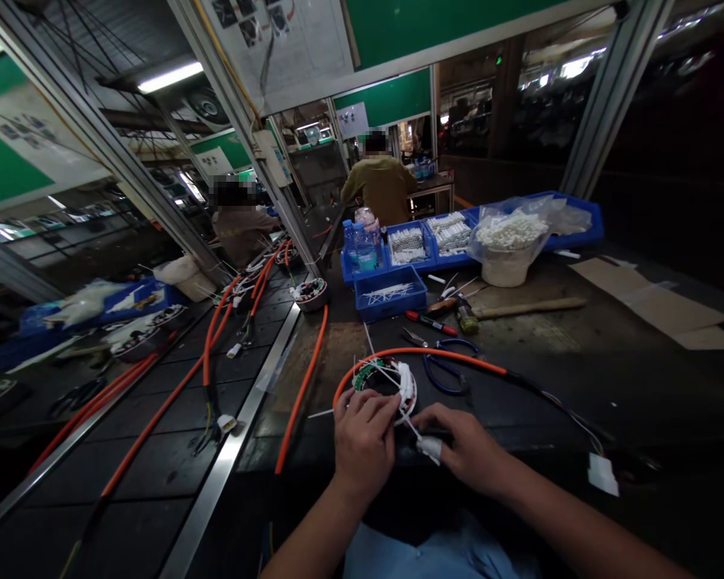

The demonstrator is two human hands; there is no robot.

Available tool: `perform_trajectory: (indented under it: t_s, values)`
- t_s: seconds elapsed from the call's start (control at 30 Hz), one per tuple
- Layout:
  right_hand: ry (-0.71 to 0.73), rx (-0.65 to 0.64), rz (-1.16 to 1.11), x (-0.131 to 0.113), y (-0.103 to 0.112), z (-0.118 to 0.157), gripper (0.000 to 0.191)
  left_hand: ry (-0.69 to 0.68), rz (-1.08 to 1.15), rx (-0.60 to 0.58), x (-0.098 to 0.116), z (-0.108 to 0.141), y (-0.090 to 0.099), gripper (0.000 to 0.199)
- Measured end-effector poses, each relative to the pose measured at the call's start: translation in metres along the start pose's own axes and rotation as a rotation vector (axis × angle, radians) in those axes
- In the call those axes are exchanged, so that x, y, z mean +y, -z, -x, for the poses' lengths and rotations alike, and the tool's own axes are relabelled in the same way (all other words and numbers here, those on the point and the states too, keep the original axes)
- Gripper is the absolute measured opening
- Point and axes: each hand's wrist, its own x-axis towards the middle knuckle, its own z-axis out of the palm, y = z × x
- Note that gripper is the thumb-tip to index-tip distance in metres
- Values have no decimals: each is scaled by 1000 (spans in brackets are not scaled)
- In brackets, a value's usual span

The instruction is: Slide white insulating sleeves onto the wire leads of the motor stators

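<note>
Working remotely, I have the left hand point(365, 430) closed on the near rim of a wired ring point(368, 375), at the near side of the dark desk point(531, 346); an orange cable point(422, 351) curves around its far side. The right hand point(467, 442) appears to have its grip pinched on a white tie point(410, 425). I judge this step as binding; the next move calls for a steady ring and even pull. Beyond lie blue-handled pliers point(425, 343) and a blue tray point(392, 307). Leftward runs a slatted track point(181, 466); ahead, 2 co-workers point(380, 189) and green boards point(434, 32).

Head-worn view, facing forward, angled down
</note>
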Motion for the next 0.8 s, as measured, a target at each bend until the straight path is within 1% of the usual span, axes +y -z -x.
perform_trajectory:
  t_s: [0.07,0.2,0.27,0.3,0.37,0.43,0.5,0.57,0.63,0.67,0.7,0.8]
  values:
    - [-32,34,28,3,-4,-5,23,-5,4,-1,-1,0,-1,35]
    - [-183,134,75,10,-14,-26,15,-36,26,27,-3,-1,-2,33]
    - [-223,139,88,9,-15,-34,15,-47,31,42,-4,-1,-2,33]
    - [-203,125,136,8,-13,-36,14,-47,31,42,-4,-1,-1,33]
    - [-64,74,362,1,-7,-40,9,-42,34,41,-4,-1,0,33]
    - [168,9,673,-5,1,-42,3,-16,51,30,-4,-2,0,33]
    - [419,-53,894,-10,8,-44,8,24,65,-8,-4,-3,1,33]
    - [668,-118,972,-11,11,-46,14,56,45,-71,-5,-5,1,32]
    - [858,-143,970,-10,11,-49,19,54,2,-121,-5,-6,2,30]
    - [906,-127,965,-9,11,-52,20,43,-20,-130,-5,-7,1,27]
    - [914,-89,965,-9,10,-57,21,26,-37,-133,-6,-7,1,25]
    - [785,56,961,-10,11,-74,18,-21,-53,-135,-8,-6,2,22]
